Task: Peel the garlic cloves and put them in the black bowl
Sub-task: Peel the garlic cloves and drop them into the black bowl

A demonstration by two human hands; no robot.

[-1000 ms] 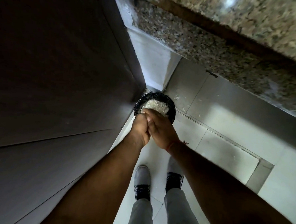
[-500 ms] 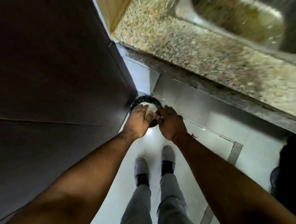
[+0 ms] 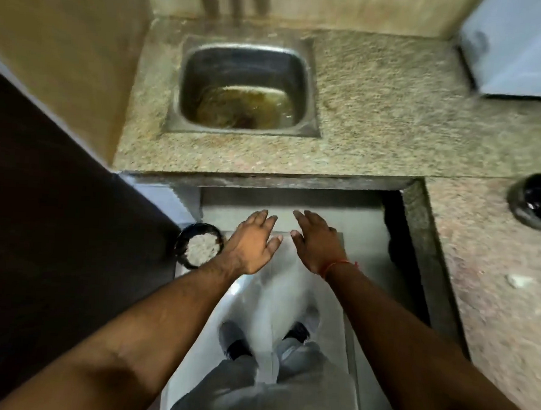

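A round black bin (image 3: 183,242) holding a heap of pale garlic skins (image 3: 200,248) stands on the floor by a dark door. My left hand (image 3: 252,241) hovers just right of it, fingers spread and holding nothing. My right hand (image 3: 319,239) is beside it, fingers straight, also holding nothing; an orange thread circles its wrist. A black bowl (image 3: 538,202) sits on the granite counter at the far right edge. I see no garlic cloves.
A steel sink (image 3: 246,87) with murky water is set in the granite counter (image 3: 378,122) ahead. A white box (image 3: 522,46) stands at the back right. My feet (image 3: 267,337) are on the pale tiled floor, with a dark door (image 3: 56,223) at left.
Both hands have let go of the garlic skins over the black bin and risen, spread apart. My head has lifted, bringing the sink, counter and black bowl into view.
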